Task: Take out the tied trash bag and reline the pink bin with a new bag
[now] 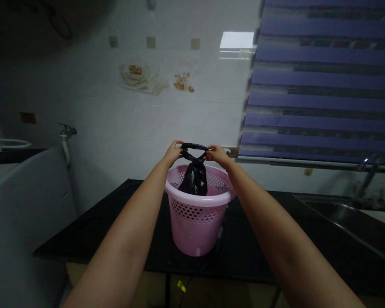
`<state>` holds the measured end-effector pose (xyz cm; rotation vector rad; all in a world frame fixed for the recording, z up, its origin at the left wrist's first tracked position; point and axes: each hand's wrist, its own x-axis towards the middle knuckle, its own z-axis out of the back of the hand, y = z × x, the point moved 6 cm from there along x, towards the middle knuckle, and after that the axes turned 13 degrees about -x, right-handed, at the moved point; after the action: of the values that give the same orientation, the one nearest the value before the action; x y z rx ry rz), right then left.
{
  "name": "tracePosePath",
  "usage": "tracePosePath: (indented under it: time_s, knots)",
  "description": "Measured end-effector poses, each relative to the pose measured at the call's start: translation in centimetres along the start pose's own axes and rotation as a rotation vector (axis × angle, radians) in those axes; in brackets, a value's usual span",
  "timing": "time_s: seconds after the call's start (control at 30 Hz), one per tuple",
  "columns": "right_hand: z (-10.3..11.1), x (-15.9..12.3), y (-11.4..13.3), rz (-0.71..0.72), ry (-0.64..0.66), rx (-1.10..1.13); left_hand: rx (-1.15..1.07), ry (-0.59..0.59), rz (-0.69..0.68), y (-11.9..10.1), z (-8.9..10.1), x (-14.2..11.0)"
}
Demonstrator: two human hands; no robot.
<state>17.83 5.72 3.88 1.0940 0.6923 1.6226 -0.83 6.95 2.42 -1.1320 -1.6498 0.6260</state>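
Note:
A pink perforated plastic bin point(197, 222) stands on a black countertop point(115, 214). A black plastic bag point(194, 177) sits inside it, its top gathered and knotted above the rim. My left hand point(173, 153) pinches the left end of the bag's twisted top. My right hand point(216, 155) pinches the right end. Both hands are closed on the bag, held just above the bin, with a loop of plastic stretched between them.
A white tiled wall is behind the bin. Purple striped blinds point(321, 81) hang at the right above a steel sink point(346, 218) with a tap. A white appliance point(22, 205) and a wall tap point(66, 132) are at the left.

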Motion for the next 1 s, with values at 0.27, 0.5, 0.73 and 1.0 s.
tracePosePath:
  time_s: [0.27, 0.5, 0.73, 1.0]
  knots:
    - [0.3, -0.5, 0.6, 0.034, 0.019, -0.188, -0.056, -0.031, 0.047, 0.3, -0.2, 0.1]
    - [0.1, -0.6, 1.1, 0.034, 0.053, -0.109, -0.130, -0.024, 0.058, 0.3, -0.6, 0.1]
    - [0.5, -1.0, 1.6, 0.024, 0.047, -0.182, -0.127, 0.007, 0.076, 0.6, -0.7, 0.1]
    - [0.5, -1.1, 2.0, 0.029, 0.102, -0.037, -0.127, 0.088, 0.031, -0.1, -1.7, -0.5]
